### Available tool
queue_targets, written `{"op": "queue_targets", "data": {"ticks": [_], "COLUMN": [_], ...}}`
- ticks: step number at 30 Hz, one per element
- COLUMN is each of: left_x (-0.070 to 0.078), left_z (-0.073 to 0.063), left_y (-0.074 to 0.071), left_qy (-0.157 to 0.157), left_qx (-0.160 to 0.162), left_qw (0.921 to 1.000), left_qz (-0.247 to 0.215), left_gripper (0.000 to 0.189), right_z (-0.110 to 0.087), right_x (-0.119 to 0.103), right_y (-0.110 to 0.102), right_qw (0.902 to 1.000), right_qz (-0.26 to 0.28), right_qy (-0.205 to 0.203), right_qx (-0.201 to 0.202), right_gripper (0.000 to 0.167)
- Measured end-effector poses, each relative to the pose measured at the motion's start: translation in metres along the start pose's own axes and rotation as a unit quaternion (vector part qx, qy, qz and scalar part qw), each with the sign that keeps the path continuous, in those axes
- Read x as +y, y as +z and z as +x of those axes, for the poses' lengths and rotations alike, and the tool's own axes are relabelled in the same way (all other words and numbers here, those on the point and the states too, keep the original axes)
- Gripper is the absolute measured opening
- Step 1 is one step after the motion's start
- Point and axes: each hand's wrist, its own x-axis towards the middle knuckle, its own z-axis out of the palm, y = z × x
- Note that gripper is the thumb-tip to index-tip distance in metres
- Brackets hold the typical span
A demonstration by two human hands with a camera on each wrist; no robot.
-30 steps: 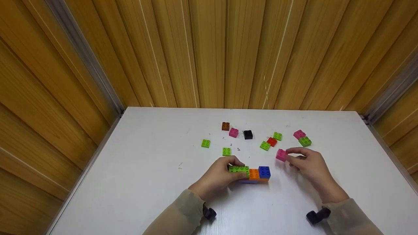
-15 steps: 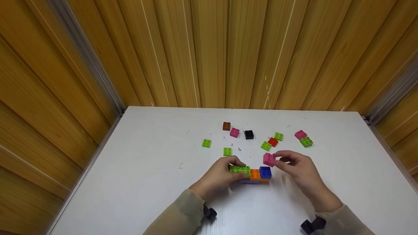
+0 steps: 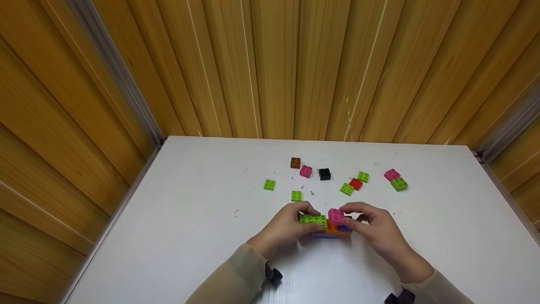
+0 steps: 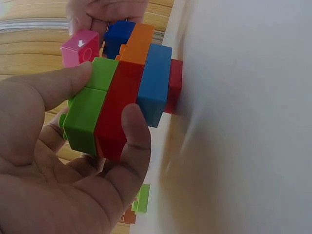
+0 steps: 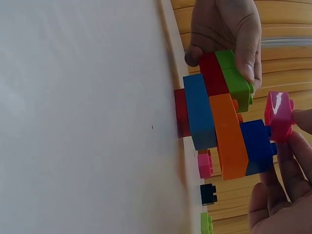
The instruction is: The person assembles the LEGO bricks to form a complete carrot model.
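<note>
The left hand (image 3: pixel 287 223) grips one end of the stack of coloured plastic bricks (image 4: pixel 127 85), its digits curled round the light-green pair of bricks (image 4: pixel 85 122) on top and the long red brick (image 4: pixel 118 107) under them. In line with that red brick, forming the stack's right end, lies an orange brick (image 5: pixel 228 141) with a dark-blue brick (image 5: pixel 257 144) on its outer part. A mid-blue brick (image 5: pixel 199 112) sits below both, and a lower red brick (image 5: pixel 181 112) is at the stack's base.

The right hand (image 3: pixel 375 228) pinches a glossy pink plastic brick (image 3: pixel 336 216) between thumb and fingers. This brick is above the stack, over the orange brick's studs and close to the dark-blue brick; whether it touches the latter cannot be told.

Loose studded bricks lie beyond the stack on the white tabletop (image 3: pixel 190 202). A light-green brick (image 3: pixel 296 196) is nearest, just past the stack's left end, with another green brick (image 3: pixel 269 184) farther left. Well beyond the stack are a brown brick (image 3: pixel 295 162), a second pink brick (image 3: pixel 306 171) and a black brick (image 3: pixel 324 174). Beyond the stack to the right, a small red brick (image 3: pixel 355 184) sits between two green bricks (image 3: pixel 346 189); farther right of the stack, a third pink brick (image 3: pixel 392 175) adjoins a green one (image 3: pixel 399 184).
</note>
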Motion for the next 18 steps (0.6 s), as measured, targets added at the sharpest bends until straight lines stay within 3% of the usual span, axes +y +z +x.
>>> {"op": "queue_targets", "data": {"ticks": [8, 12, 18], "left_x": [-0.003, -0.003, -0.004], "left_z": [0.002, 0.003, 0.003], "left_y": [-0.001, -0.001, -0.001], "left_qy": [0.037, 0.038, 0.032], "left_qx": [-0.005, -0.007, -0.005], "left_qw": [0.9992, 0.9992, 0.9993], "left_qz": [0.014, 0.013, 0.016], "left_gripper": [0.015, 0.014, 0.015], "right_z": [-0.002, -0.003, -0.003], "right_x": [0.001, 0.001, 0.002], "right_y": [0.008, 0.011, 0.013], "right_qw": [0.9985, 0.9968, 0.9967], "right_qz": [-0.036, -0.05, -0.055], "right_qy": [-0.032, -0.054, -0.055], "right_qx": [0.026, 0.03, 0.021], "right_gripper": [0.026, 0.027, 0.027]}}
